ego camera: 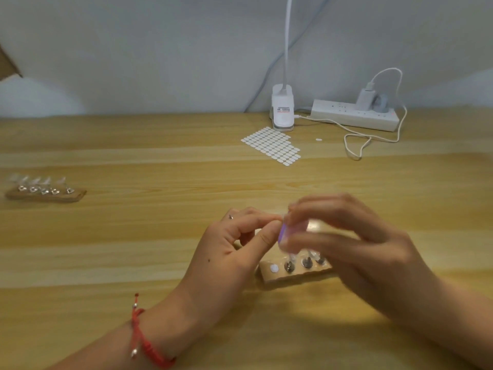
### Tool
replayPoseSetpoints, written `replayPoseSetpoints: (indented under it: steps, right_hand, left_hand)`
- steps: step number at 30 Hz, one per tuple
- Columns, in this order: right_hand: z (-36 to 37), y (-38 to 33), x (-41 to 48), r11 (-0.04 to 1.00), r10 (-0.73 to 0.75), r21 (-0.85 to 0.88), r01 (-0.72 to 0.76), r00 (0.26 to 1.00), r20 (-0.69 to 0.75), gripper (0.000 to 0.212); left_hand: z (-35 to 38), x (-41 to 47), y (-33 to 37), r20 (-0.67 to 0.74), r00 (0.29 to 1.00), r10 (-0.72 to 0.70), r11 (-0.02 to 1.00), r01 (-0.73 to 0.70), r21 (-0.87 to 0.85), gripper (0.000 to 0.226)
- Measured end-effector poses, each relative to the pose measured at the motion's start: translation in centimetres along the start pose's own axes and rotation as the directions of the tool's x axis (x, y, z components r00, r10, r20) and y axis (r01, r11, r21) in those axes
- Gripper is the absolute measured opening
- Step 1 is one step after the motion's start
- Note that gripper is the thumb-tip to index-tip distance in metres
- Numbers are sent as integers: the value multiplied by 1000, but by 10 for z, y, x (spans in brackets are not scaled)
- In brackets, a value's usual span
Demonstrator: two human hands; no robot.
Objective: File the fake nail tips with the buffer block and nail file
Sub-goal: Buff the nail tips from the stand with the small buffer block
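While right hand [346,236] shows blurred, fingers curled round purple-edged buffer block [283,234], left hand [240,244] pinches nail tip, hidden between thumb and forefinger, above wooden stand [277,277]. I'd keep strokes short, light; brace left wrist on table [120,236].

Soft, even indoor light, medium bright, no hard glare. The clip lamp [282,113] neck throws a thin bluish shadow on the wall [133,49] just right of it. Well in front of the lamp the right hand [354,244] and the buffer block [286,233] it grips are motion-blurred. The left hand [234,249] is sharper. Both drop soft shadows on the table [133,236]. Far left of the lamp the wooden stand [45,192] is smeared. Wide-angle bend curves the table edge beside the lamp.
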State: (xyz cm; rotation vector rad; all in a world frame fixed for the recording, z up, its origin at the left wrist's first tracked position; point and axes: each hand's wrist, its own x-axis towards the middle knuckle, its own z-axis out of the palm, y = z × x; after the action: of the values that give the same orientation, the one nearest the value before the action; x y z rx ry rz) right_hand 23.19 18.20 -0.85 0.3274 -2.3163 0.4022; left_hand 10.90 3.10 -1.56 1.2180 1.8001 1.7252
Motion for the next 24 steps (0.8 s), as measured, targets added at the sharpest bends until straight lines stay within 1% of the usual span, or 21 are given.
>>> replayPoseSetpoints:
  steps: [2,5,8,11,14,17,19,21,23,24]
  right_hand:
    - [0,0,-1,999,43,19,-43,999,-10,26]
    - [2,1,-1,1000,-7,14,7,1000,11,31]
    - [2,1,-1,998,64,10,-63,998,-18,26]
    - [2,-1,1,999,17,37,-17,1000,-8,27]
    - [1,-2,2,996,80,46,-78,996,-36,22]
    - [1,-2,2,999,20,50,-20,1000,-5,25]
    - [-1,0,2,998,55,34,-54,998,-18,21]
    - [0,0,1,995,83,54,-80,995,-46,19]
    - [4,-1,0,998,33,56,-31,999,-26,23]
    - [4,-1,0,998,30,51,-29,999,-20,22]
  left_hand:
    - [0,0,-1,1,1000,-9,1000,9,3,20]
    - [0,1,-2,-7,1000,-21,999,20,-29,21]
    - [0,1,-2,11,1000,0,1000,-1,19,22]
    - [0,1,-1,-2,1000,1,1000,-1,-1,23]
    - [0,1,-1,7,1000,5,999,-6,33,20]
    - [0,1,0,5,1000,6,1000,-6,26,22]
    - [1,1,-2,-5,1000,0,999,1,35,20]
    - [0,1,-3,-16,1000,3,999,-2,39,18]
    - [0,1,-5,-20,1000,9,999,-9,32,19]
    - [0,1,-6,-20,1000,11,999,-11,31,18]
